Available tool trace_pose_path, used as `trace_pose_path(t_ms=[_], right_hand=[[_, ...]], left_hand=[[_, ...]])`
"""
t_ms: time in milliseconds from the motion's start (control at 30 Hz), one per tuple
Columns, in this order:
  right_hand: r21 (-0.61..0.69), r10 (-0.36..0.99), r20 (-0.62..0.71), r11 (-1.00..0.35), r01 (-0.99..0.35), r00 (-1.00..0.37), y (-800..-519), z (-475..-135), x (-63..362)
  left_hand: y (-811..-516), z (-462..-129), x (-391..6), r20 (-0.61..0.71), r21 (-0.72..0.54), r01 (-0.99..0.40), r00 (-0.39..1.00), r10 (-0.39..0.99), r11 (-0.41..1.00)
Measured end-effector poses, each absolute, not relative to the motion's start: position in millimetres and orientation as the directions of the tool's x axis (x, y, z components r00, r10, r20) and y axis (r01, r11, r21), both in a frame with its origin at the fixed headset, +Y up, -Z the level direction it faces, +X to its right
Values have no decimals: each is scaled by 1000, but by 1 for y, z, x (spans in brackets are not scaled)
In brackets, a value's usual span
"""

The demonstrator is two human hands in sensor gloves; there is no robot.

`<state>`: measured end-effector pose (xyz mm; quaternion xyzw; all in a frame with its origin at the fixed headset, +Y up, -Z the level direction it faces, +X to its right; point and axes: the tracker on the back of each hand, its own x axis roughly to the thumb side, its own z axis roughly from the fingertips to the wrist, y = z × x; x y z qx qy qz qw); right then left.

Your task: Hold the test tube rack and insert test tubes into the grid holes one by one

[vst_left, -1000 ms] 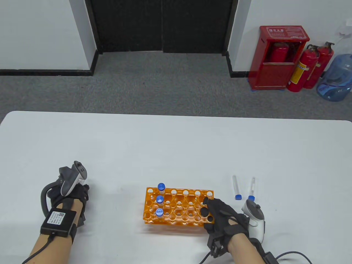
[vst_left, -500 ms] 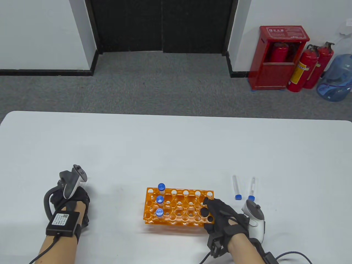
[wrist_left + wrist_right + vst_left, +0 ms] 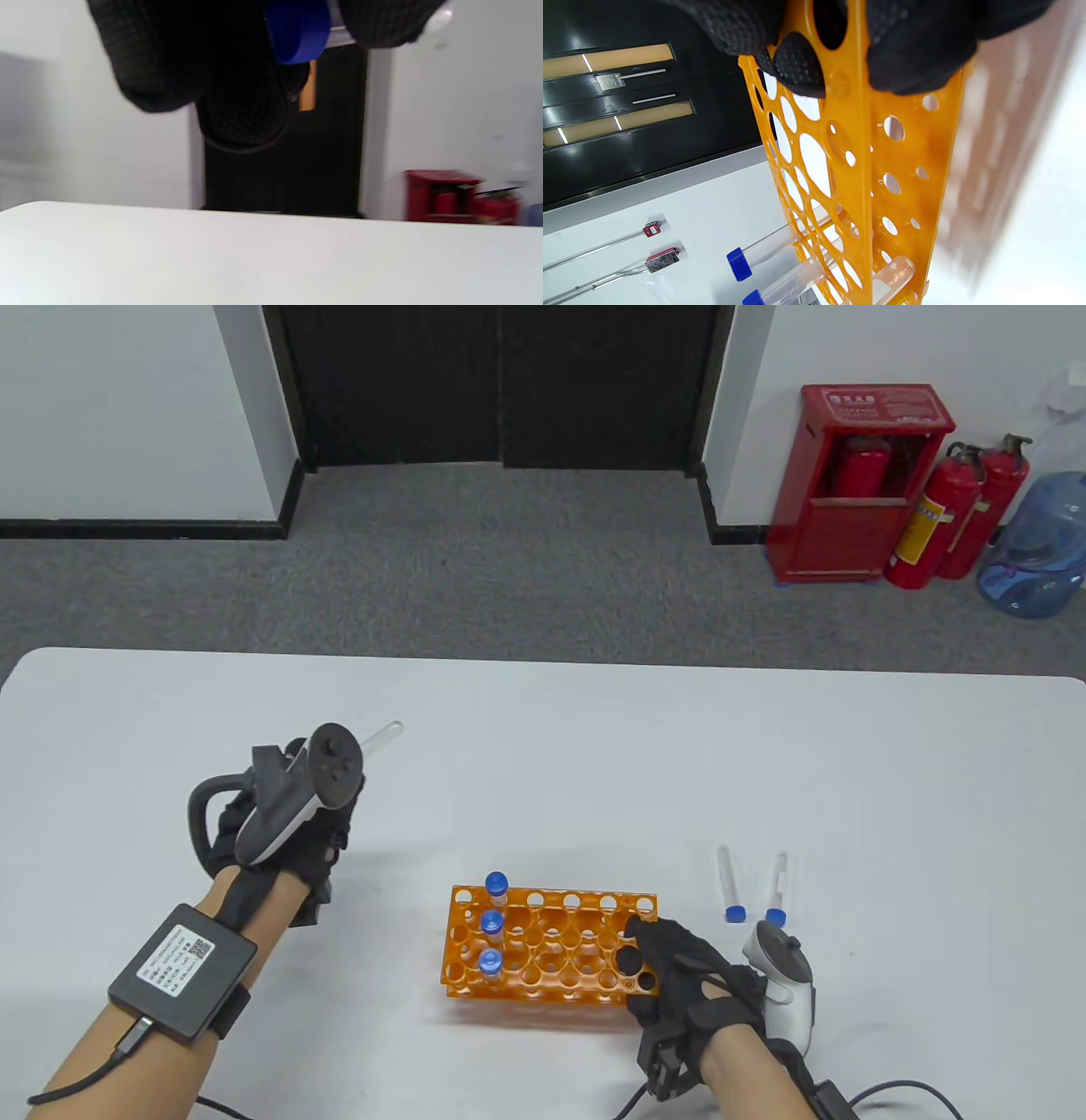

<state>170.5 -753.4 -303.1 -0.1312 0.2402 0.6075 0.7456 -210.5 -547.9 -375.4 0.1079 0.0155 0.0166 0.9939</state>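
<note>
An orange test tube rack stands on the white table near the front edge. Three blue-capped tubes stand in its left column. My right hand grips the rack's right end; in the right wrist view its fingers press on the rack's top plate. My left hand is raised left of the rack and holds a test tube, whose clear end sticks out past the tracker. Its blue cap shows between the fingers in the left wrist view. Two loose tubes lie right of the rack.
A cable runs over the table's front right corner. On the floor beyond the table stand a red cabinet, fire extinguishers and a blue water jug.
My left hand has lifted off the table at the left and moved up and forward, and a test tube now shows in its grip. My right hand and the rack have stayed put.
</note>
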Motion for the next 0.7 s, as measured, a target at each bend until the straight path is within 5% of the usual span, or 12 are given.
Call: trace_pose_path(t_ms=[200, 367, 700], right_hand=[[95, 843, -518, 228, -969, 148, -753, -303, 171], [98, 844, -515, 230, -968, 149, -753, -303, 171], [108, 848, -509, 231, -967, 146, -753, -303, 171]], left_hand=[[-534, -342, -146, 270, 317, -77, 963, -12, 945], [-549, -318, -100, 414, 316, 86, 884, -219, 945], [-572, -305, -68, 429, 333, 252, 818, -384, 908]])
